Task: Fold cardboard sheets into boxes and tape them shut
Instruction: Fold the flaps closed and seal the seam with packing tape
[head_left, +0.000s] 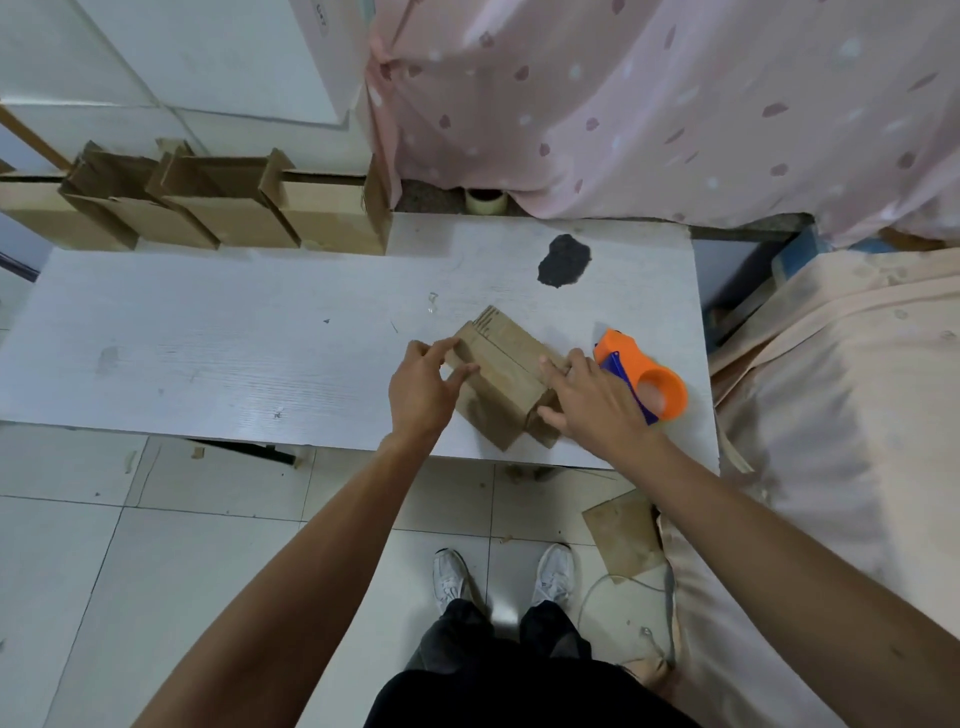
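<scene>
A small brown cardboard box (504, 379) lies tilted on the white table (208, 343), near its front right corner. My left hand (423, 387) is at the box's left end, fingers spread and touching that edge. My right hand (587, 400) rests on the box's right side, with straight fingers on top and the thumb against a lower flap. An orange tape dispenser (649, 379) with a blue blade guard lies on the table just right of my right hand, partly hidden by it.
Several open cardboard boxes (218, 208) stand in a row along the table's back left. A dark patch (563, 260) marks the tabletop. A tape roll (485, 200) sits behind the table. A cloth-covered bed (831, 415) flanks the right; a cardboard scrap (623, 535) lies on the floor.
</scene>
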